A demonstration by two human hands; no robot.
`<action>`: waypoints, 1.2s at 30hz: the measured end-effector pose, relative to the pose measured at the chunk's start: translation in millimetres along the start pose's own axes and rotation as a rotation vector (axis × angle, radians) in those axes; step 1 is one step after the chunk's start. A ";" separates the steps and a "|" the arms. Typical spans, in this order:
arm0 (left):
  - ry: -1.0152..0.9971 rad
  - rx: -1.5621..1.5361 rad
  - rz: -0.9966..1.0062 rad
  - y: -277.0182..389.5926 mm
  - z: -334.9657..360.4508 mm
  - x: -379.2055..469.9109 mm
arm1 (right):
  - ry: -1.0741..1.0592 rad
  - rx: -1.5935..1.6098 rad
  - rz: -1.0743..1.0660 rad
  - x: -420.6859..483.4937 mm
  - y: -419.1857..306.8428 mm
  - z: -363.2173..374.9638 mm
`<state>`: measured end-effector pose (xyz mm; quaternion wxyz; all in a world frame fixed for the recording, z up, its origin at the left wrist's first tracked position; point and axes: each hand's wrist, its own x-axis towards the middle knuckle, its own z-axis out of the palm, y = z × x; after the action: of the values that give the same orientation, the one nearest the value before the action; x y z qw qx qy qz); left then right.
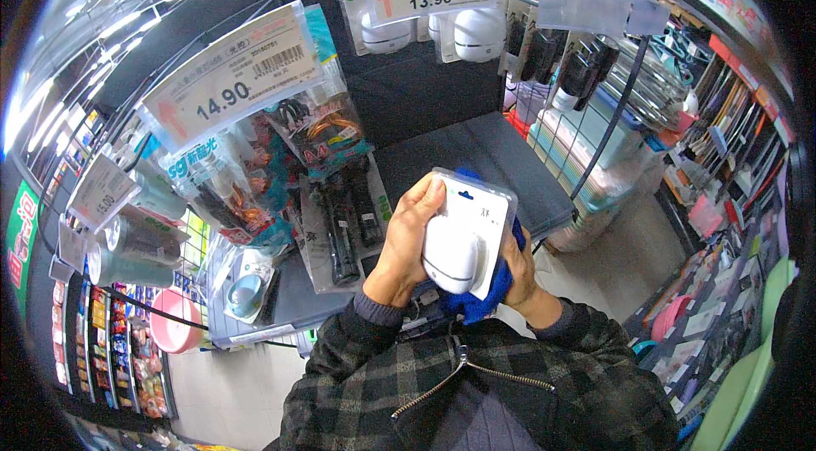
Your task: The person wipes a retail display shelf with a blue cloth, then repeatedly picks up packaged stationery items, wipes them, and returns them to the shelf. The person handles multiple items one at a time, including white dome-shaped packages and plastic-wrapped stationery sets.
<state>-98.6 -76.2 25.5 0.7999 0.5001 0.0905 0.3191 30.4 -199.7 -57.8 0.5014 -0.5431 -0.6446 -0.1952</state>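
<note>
My left hand (408,234) grips a blister pack (495,209) by its left edge, thumb on the front near the top corner. Inside the clear plastic sits a rounded white plug-in night light (451,260) on a white card with a hang hole. My right hand (524,269) holds a bright blue cloth (491,301) behind and beside the pack's right edge; its fingers are partly hidden. The pack is tilted in front of my chest, above the front of a dark shelf (472,145).
Similar white night lights (479,35) and black packaged items (583,68) hang above. Bagged cables (319,126) and price tags (233,78) hang at left. Blister-packed black flashlights (338,228) and a light-blue packaged item (245,295) lie on the shelf. Storage boxes (574,151) stand right.
</note>
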 end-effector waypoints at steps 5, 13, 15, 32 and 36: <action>-0.064 0.042 0.070 -0.6 10.2 1.1 | -0.053 0.514 0.502 35.7 -34.8 -28.2; 0.071 -0.050 0.016 -4.2 -20.8 19.2 | -0.098 1.362 0.608 -11.8 23.1 -64.8; 0.004 -0.102 0.015 4.9 -24.7 20.1 | -0.003 1.160 0.865 0.5 19.1 -72.3; 0.113 0.313 0.570 34.2 50.5 69.5 | -0.077 0.975 1.044 6.3 -4.2 -54.1; -0.020 0.340 0.600 60.5 89.1 90.4 | 0.014 1.099 1.193 -3.5 -3.5 -46.3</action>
<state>-12.2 -70.2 136.2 0.5764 0.6337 -0.0165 0.5157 47.1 -239.4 -40.3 0.7203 -0.4703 -0.2471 0.4461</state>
